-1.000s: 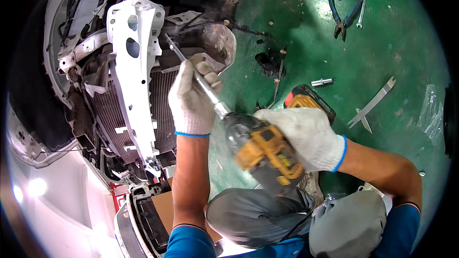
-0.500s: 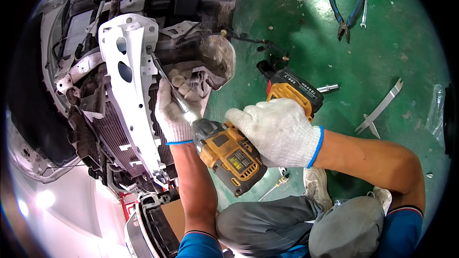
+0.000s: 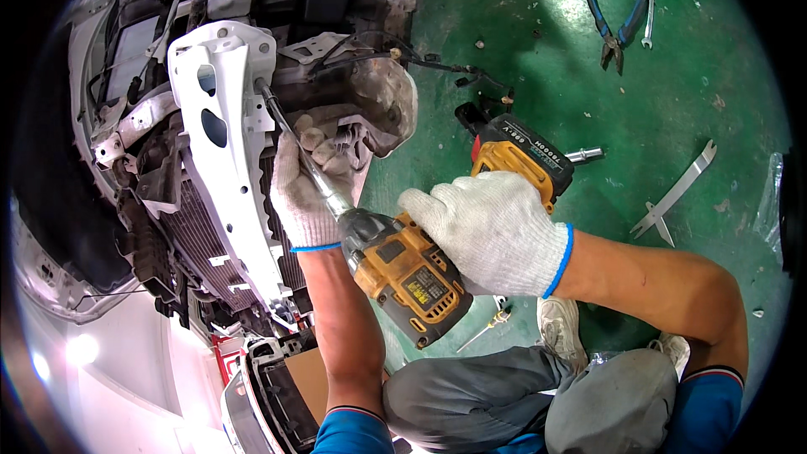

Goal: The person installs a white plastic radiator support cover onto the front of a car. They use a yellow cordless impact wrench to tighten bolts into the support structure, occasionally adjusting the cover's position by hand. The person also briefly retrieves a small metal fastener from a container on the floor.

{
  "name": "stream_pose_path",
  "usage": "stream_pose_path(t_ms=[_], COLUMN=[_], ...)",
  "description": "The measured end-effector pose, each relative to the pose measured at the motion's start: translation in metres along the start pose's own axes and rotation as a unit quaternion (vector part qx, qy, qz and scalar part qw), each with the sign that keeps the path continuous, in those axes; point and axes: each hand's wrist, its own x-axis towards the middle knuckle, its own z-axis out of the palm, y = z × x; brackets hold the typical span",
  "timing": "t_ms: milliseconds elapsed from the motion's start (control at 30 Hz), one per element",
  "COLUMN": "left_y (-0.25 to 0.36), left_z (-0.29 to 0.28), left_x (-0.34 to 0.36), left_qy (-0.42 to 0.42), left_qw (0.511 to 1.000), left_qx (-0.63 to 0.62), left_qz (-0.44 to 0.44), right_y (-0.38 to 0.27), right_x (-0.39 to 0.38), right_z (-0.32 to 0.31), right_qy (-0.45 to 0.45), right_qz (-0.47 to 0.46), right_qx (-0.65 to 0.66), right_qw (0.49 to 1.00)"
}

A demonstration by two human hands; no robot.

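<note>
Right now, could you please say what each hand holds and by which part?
The right hand grips the yellow-black driver by its handle; the left hand holds its metal extension.

- A yellow-and-black power driver is gripped by the gloved right hand.
- Its long metal extension is steadied by the gloved left hand; its tip is held at the edge of a white metal beam, just beyond that hand.
- A finned radiator, left of the left hand, is partly covered by the beam.
- Blue-handled pliers and a wrench are laid well beyond the right hand, rightward, on the green floor.
</note>
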Motion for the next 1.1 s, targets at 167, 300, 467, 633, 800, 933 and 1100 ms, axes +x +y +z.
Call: stream_pose_path(t_ms=[167,300,467,633,800,933,1100], left_y=[0.001,0.0,-0.001,-0.002,-0.007,-0.004,-0.007], left_z=[-0.013,-0.013,-0.012,-0.01,-0.013,-0.012,-0.002], left_x=[0.003,0.002,0.003,0.006,0.012,0.016,0.005], left_qy=[-0.045,-0.061,-0.093,-0.107,-0.135,-0.121,-0.065], left_qw=[0.995,0.983,0.972,0.969,0.974,0.975,0.987], left_qx=[-0.085,-0.169,-0.21,-0.216,-0.181,-0.183,-0.148], left_qz=[-0.023,-0.046,-0.046,-0.043,-0.021,-0.014,-0.014], right_y=[-0.009,-0.018,-0.027,-0.03,-0.031,-0.03,-0.025], right_x=[0.004,0.009,0.013,0.019,0.023,0.03,0.032], right_z=[-0.007,-0.016,-0.023,-0.023,-0.035,-0.05,-0.055], right_qy=[-0.009,-0.01,-0.024,-0.046,-0.023,-0.074,-0.07], right_qz=[-0.005,-0.024,-0.03,-0.018,-0.047,-0.038,-0.036], right_qx=[-0.043,-0.106,-0.169,-0.166,-0.218,-0.208,-0.187], right_qw=[0.999,0.994,0.985,0.985,0.974,0.975,0.979])
